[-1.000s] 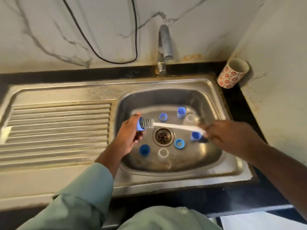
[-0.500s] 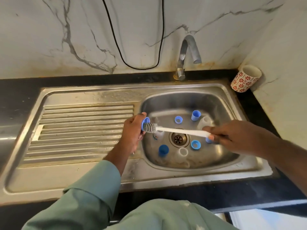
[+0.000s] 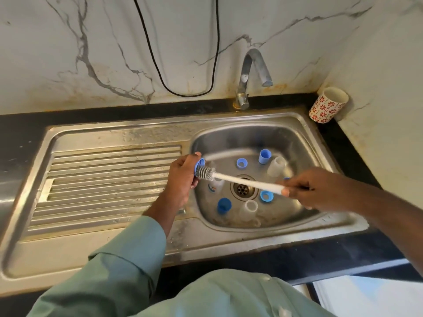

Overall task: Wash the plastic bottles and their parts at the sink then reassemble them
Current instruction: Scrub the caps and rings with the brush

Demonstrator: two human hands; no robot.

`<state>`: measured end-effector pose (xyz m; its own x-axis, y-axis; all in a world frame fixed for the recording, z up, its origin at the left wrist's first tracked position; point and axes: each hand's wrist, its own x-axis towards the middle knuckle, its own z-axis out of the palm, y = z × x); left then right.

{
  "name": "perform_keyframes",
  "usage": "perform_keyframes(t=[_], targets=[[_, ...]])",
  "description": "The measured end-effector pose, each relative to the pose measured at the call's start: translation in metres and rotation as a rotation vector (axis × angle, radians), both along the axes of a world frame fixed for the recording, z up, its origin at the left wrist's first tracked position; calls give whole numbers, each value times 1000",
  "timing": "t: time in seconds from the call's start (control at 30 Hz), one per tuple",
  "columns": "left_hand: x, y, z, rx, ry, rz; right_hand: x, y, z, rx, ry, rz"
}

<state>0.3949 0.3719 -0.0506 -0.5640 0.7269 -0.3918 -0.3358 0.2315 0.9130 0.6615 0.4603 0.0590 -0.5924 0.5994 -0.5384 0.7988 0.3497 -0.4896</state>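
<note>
Left hand (image 3: pixel 182 179) fingers clamped on blue cap (image 3: pixel 198 167); right hand (image 3: pixel 320 188) fingers pinching brush (image 3: pixel 240 179), bristles against cap, over sink (image 3: pixel 304 143).

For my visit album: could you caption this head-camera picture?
Left hand holds a blue cap while the right hand scrubs it with a white brush over the sink.

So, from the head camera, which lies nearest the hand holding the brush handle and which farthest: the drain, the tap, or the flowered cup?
Measured from the right hand:
1. Drain, beside it in the basin's middle.
2. Flowered cup, in the back right corner of the counter.
3. Tap, behind the basin against the wall.
</note>
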Motion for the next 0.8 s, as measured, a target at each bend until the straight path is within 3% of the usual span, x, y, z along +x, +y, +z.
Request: perform_keyframes(t=[0.1, 0.23, 0.3, 0.37, 0.5, 0.63, 0.7, 0.8], targets=[[11, 1, 1, 5, 19, -53, 13, 9, -3, 132, 30, -70], [17, 8, 4, 22, 42, -20, 20, 4, 3, 274, -102, 148], [19, 7, 3, -1, 57, -36, 21, 11, 2, 322, -82, 95], [20, 7, 6, -25, 46, -51, 28, 11, -12, 199, -4, 2], [24, 11, 10, 19, -46, 35, 35, 7, -19, -302, 220, -144], [36, 23, 16, 2, -16, -10, 48, 2, -29, -375, 251, -281], [37, 27, 16, -72, -66, 11, 48, -3, -20, -299, 201, -185], [44, 23, 8, -257, -22, -87, 42, 27, -1, 328, -98, 187]])
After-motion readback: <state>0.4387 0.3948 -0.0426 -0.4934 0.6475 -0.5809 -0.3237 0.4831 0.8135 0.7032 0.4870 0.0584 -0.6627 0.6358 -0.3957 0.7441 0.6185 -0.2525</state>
